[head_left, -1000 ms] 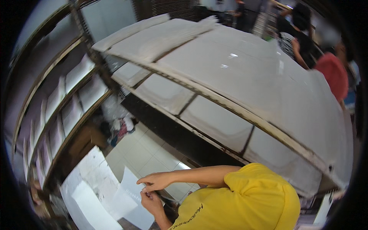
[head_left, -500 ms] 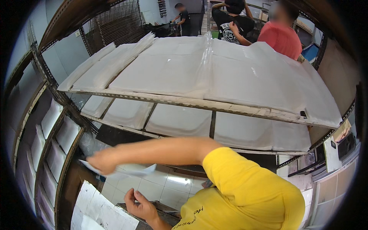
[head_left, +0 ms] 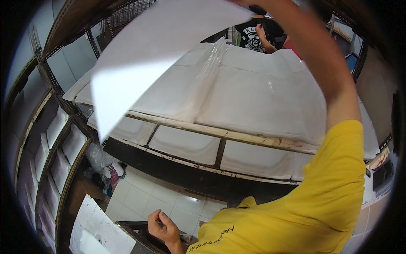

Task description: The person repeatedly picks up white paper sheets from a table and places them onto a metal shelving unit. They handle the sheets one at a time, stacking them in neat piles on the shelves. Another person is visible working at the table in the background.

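Observation:
A large thin white sheet (head_left: 148,46) sweeps across the upper left, curved, with one pointed corner hanging down over the rack. My right hand (head_left: 243,2), raised at the top edge and mostly cut off, grips the sheet by its right end. Down at the lower middle my left hand (head_left: 164,228) stays low, fingers curled in and thumb up, with nothing visible in it. It hovers beside a dark frame edge (head_left: 139,237) and a stained white board (head_left: 95,216).
A wide metal rack ahead carries stacks of white sheets (head_left: 262,97) over a lower tier (head_left: 186,142). Another shelf (head_left: 63,144) with sheets stands at left. Plastic bags (head_left: 99,158) lie on the tiled floor. A person in a black shirt (head_left: 270,36) stands beyond the rack.
My right arm has swung from low left to high right, lifting the white sheet up across the rack. My left hand has shifted slightly right, still curled.

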Demonstrator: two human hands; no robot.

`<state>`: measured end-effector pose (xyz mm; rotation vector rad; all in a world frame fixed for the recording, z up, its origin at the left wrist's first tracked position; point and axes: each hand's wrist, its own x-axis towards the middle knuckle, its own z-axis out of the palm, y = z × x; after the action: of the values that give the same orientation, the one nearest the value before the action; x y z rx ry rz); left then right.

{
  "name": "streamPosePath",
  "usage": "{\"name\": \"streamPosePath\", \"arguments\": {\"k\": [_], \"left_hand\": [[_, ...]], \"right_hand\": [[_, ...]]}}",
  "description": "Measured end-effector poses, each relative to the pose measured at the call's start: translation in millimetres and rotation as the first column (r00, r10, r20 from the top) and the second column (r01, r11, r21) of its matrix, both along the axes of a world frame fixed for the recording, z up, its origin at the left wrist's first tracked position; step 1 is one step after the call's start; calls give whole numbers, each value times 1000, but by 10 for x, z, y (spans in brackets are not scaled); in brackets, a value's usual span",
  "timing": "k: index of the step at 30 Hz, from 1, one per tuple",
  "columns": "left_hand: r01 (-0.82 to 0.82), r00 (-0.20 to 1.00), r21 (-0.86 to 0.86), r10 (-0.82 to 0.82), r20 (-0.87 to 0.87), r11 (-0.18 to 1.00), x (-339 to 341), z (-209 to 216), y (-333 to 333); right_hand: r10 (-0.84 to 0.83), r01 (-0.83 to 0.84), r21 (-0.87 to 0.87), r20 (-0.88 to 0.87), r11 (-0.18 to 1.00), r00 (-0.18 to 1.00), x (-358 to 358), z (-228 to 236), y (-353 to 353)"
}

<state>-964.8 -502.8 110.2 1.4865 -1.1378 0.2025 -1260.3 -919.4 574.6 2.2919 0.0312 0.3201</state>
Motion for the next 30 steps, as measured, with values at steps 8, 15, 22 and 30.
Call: {"name": "streamPosePath", "arguments": {"k": [8, 15, 22, 30], "left_hand": [[93, 995, 129, -86, -54, 987, -461, -197, -281], [138, 989, 160, -128, -72, 977, -753, -249, -428], [110, 993, 192, -102, -50, 975, -842, -307, -399], [11, 995, 231, 11, -95, 973, -638, -324, -206]], "right_hand": [[-967, 20, 974, 220, 225, 132, -2243, -861, -446], [-914, -206, 976, 146, 71, 379, -2936, -1699, -510], [-1000, 296, 955, -26, -27, -6, -2709, -1732, -659], [-980, 833, 528, -184, -167, -80, -2239, -1399, -720]]}}
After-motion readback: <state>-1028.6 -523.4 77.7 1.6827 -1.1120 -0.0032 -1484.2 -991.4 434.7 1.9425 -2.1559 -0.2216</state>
